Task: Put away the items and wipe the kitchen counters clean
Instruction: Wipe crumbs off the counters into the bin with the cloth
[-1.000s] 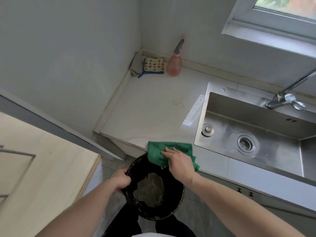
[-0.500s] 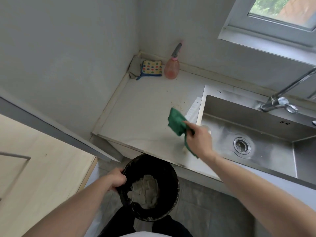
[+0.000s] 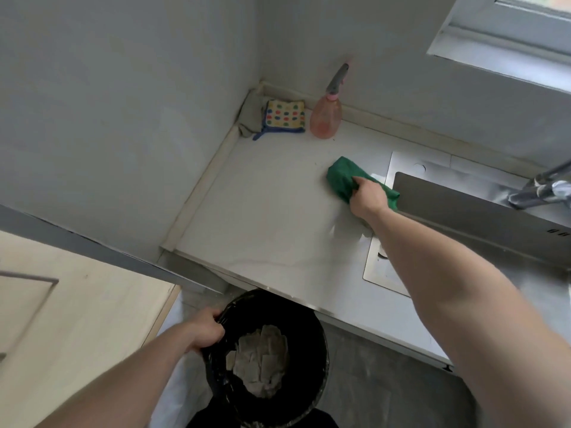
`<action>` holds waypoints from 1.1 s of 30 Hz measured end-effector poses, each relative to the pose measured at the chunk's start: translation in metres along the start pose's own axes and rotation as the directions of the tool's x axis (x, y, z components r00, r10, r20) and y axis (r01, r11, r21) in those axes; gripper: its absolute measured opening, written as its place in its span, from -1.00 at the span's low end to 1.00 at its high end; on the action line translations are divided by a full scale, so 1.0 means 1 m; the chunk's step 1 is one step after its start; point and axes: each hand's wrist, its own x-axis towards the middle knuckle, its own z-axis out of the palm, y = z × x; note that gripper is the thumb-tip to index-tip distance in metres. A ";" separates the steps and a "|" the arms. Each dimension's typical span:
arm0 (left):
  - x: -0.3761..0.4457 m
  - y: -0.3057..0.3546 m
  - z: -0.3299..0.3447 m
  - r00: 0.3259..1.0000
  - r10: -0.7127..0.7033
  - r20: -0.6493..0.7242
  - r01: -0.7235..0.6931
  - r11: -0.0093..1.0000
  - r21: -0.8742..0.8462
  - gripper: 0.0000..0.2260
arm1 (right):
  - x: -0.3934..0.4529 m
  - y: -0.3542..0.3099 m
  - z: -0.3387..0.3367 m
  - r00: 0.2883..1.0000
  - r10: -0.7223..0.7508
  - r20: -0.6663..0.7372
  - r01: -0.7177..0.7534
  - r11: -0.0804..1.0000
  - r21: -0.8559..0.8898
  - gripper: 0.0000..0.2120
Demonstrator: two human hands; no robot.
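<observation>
On counter (image 3: 262,217), hand (image 3: 369,197) gripping cloth (image 3: 341,177)

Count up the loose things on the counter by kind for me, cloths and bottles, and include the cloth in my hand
Cloths: 3, the green cloth gripped by the right hand, the dotted cloth, and the grey rag in the corner.
Spray bottles: 1, the pink spray bottle.
Total: 4.

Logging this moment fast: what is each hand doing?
Left hand: grips the black bin by its rim.
Right hand: holds the green cloth on the counter.
</observation>
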 end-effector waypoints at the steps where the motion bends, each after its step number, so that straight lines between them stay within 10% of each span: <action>1: 0.002 0.000 -0.002 1.000 0.004 -0.001 -0.004 1.000 0.012 -0.61 | 0.003 -0.001 0.006 0.999 -0.012 0.041 0.014 1.000 -0.027 -0.42; 25: -0.008 -0.005 0.003 0.999 0.027 -0.029 -0.028 0.999 -0.027 -0.63 | -0.266 -0.045 0.079 0.890 -0.341 0.302 0.340 0.939 0.057 -0.42; 33: -0.012 -0.006 -0.005 1.000 0.003 0.017 -0.003 0.999 0.033 -0.58 | -0.244 -0.053 0.029 0.967 -0.247 0.065 0.236 0.961 0.145 -0.56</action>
